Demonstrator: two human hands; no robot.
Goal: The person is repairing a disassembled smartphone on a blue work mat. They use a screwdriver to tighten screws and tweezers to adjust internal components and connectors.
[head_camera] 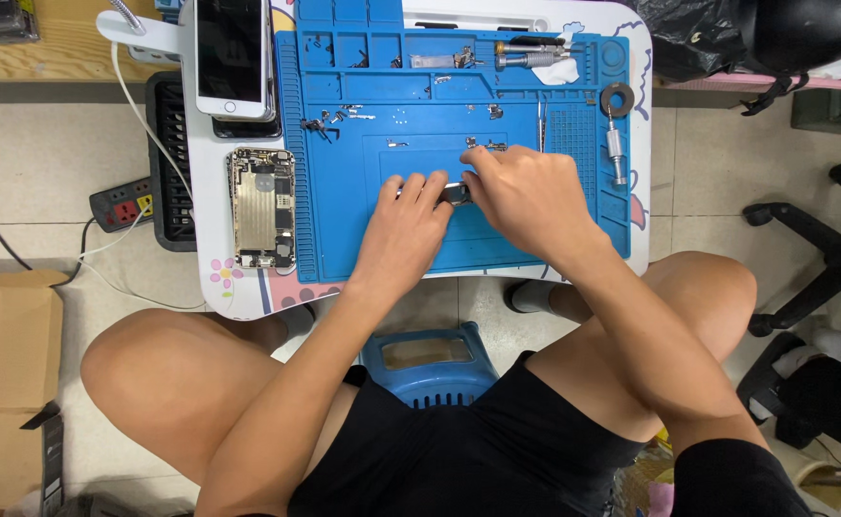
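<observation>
In the head view, both hands meet over the middle of the blue work mat point(344, 220), which covers most of a small white table point(212, 278). The left hand point(403, 225) has its fingers curled down, pinching one end of a small dark metal part point(455, 193); the right hand point(526, 196) closes over the other end, fingers bent tight, so the part sits between the two hands just above the mat. What the part is exactly is too small to tell. Judging by the layout, the stripping-down looks well along: an opened phone body point(261, 206) lies with its insides bare just left of the mat, a separated white phone screen point(234, 57) rests further up, and loose screws and brackets point(334, 120) are scattered in the mat's upper trays. Screwdrivers point(535, 53) lie at the top right and another small driver point(616, 153) stands near the right edge, well apart from the hands. Nothing crowds the hands; the nearest loose bits point(485, 146) lie just beyond the right knuckles.
</observation>
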